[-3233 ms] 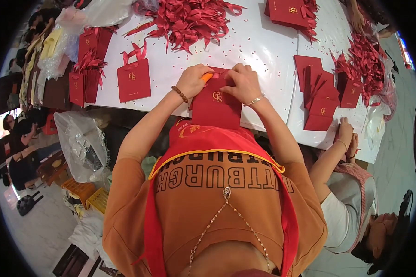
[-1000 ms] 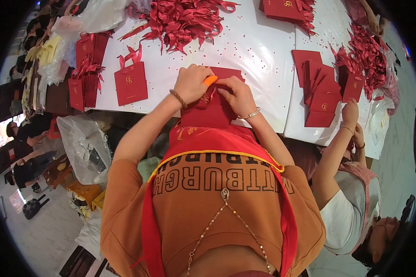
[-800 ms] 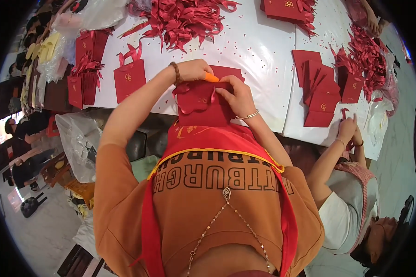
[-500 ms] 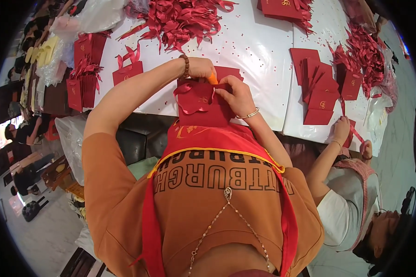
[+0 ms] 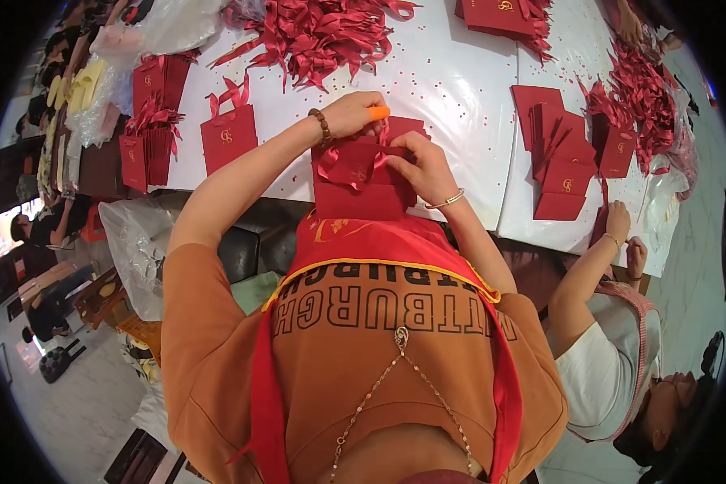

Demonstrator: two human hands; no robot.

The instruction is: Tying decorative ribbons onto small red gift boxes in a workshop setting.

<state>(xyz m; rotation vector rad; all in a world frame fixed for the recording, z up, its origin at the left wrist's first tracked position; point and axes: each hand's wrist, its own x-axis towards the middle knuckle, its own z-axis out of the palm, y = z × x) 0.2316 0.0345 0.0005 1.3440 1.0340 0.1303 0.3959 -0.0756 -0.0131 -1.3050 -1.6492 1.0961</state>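
Note:
In front of my body a dark red paper bag lies at the table's near edge, with a loop of red satin ribbon across its upper part. Just above the bag, my left hand is closed, an orange cover on one finger and a strip of ribbon hanging beneath it. My right hand pinches ribbon between thumb and forefinger at the bag's right side. Another piece of red card or bag lies flat behind my hands.
A heap of red ribbons covers the far table. Red bags with ribbon handles stand at the left, one small bag apart from them. Stacked bags lie at the right, near a co-worker's hand. Red dots speckle the white tabletop.
My left hand has risen slightly, drawing a strip of ribbon up from the bag. My right hand has shifted a little right and down. The co-worker's hands have moved slightly.

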